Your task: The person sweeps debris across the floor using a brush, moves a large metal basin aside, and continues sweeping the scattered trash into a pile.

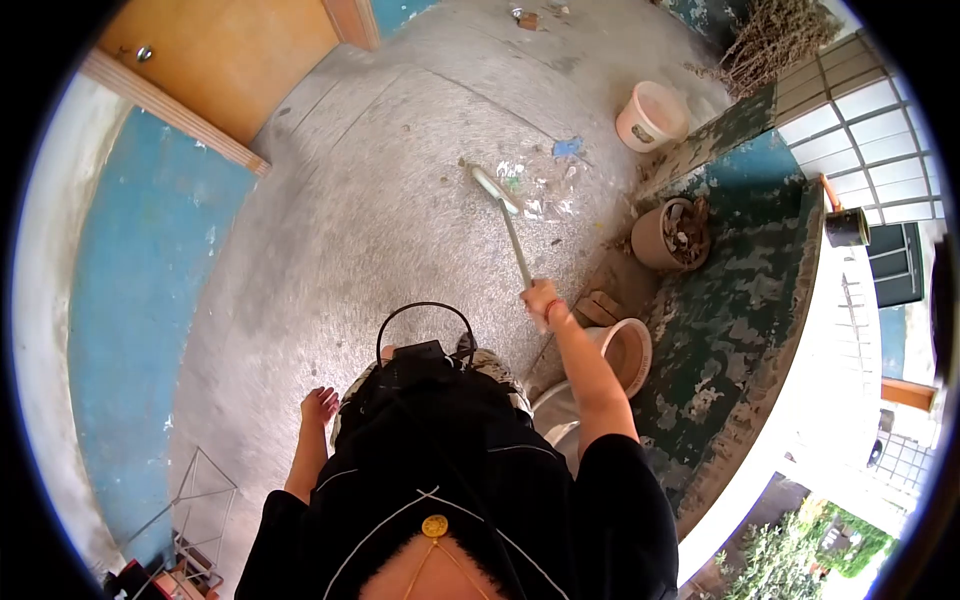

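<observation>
My right hand (543,302), a red band at its wrist, is closed around the handle of a broom (516,245). The broom slants forward, and its pale, narrow head (494,189) is at the concrete floor. Just right of that head lies crumpled clear plastic (545,190) with a greenish patch. A blue scrap (567,147) lies slightly farther off. My left hand (320,404) hangs beside my left leg, holding nothing, its fingers loosely bent and apart.
Along the low peeling wall (740,330) on the right stand a pink bucket (636,128), a pot of dry leaves (652,238) and another pot (641,350) near bricks (602,308). A wooden door (220,60) is at upper left; a wire rack (205,500) stands lower left.
</observation>
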### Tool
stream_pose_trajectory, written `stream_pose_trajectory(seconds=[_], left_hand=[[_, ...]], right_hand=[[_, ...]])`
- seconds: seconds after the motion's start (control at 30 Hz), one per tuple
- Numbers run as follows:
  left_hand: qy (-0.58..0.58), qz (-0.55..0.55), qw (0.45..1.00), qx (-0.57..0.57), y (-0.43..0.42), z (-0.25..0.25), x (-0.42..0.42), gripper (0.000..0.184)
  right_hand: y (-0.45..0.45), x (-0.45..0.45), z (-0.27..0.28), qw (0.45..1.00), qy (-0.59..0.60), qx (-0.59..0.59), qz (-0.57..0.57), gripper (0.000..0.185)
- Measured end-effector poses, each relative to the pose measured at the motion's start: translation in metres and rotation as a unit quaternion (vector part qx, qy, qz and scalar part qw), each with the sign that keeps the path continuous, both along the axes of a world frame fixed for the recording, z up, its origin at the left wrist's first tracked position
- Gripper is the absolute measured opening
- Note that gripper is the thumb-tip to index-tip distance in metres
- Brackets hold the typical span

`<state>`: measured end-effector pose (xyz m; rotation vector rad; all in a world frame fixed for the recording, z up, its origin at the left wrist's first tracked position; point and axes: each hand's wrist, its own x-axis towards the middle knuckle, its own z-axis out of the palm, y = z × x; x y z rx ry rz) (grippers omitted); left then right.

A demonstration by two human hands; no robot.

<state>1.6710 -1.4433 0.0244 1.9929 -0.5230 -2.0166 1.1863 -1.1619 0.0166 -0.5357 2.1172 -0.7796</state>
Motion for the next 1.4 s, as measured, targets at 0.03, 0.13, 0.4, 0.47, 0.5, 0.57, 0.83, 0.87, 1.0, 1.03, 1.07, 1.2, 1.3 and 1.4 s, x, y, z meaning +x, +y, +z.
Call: stream_pose_trajectory(seconds=[0.03,0.13,0.4,0.47,0.5,0.57,0.83,0.87,1.0,1.03,1.07,1.2,1.3,1.4], left_hand=[[-0.001,-0.007,1.000,0.000,-0.006,0.004,-0.013,0.035],[-0.021,-0.039,0.999,-0.012,-0.030,0.014,-0.054,0.034],[-0.044,-0.191,0.981,-0.001,-0.116,-0.015,-0.188,0.029],[-0.041,-0.212,0.976,0.013,-0.135,-0.015,-0.235,0.029],[-0.031,-0.225,0.974,0.017,-0.144,-0.015,-0.259,0.029],[-0.010,-0.274,0.962,0.005,-0.163,-0.002,-0.311,0.028],[0.029,-0.351,0.935,-0.047,-0.235,0.039,-0.439,0.030],[0.024,-0.351,0.935,-0.051,-0.242,0.041,-0.445,0.030],[-0.005,-0.333,0.942,-0.045,-0.265,0.023,-0.451,0.029],[-0.003,-0.329,0.943,-0.045,-0.267,0.020,-0.453,0.029],[-0.017,-0.331,0.943,-0.041,-0.268,0.017,-0.454,0.028],[-0.042,-0.333,0.942,-0.024,-0.263,0.007,-0.469,0.026],[-0.037,-0.321,0.946,-0.028,-0.259,0.006,-0.489,0.025],[-0.028,-0.302,0.952,-0.047,-0.249,0.013,-0.513,0.025]], right_hand=[[-0.005,0.013,0.031,0.983,-0.113,0.025,-0.144,0.012],[0.018,0.018,0.064,0.935,-0.246,-0.070,-0.246,0.012],[0.099,0.062,0.149,0.605,-0.546,-0.193,-0.546,0.010],[0.091,0.062,0.160,0.503,-0.593,-0.230,-0.585,0.011],[0.083,0.055,0.163,0.451,-0.608,-0.238,-0.608,0.015],[0.071,0.044,0.143,0.473,-0.594,-0.264,-0.595,0.016],[-0.072,-0.064,0.079,0.465,-0.590,-0.349,-0.561,0.025],[-0.093,-0.083,0.081,0.455,-0.586,-0.357,-0.568,0.027],[-0.143,-0.156,0.067,0.475,-0.599,-0.392,-0.512,0.025],[-0.147,-0.173,0.061,0.450,-0.614,-0.397,-0.512,0.025],[-0.148,-0.187,0.055,0.425,-0.628,-0.403,-0.512,0.024],[-0.114,-0.228,0.024,0.440,-0.610,-0.428,-0.502,0.017],[-0.088,-0.247,0.057,0.540,-0.564,-0.371,-0.502,0.013],[-0.053,-0.269,0.080,0.653,-0.500,-0.278,-0.496,0.018]])
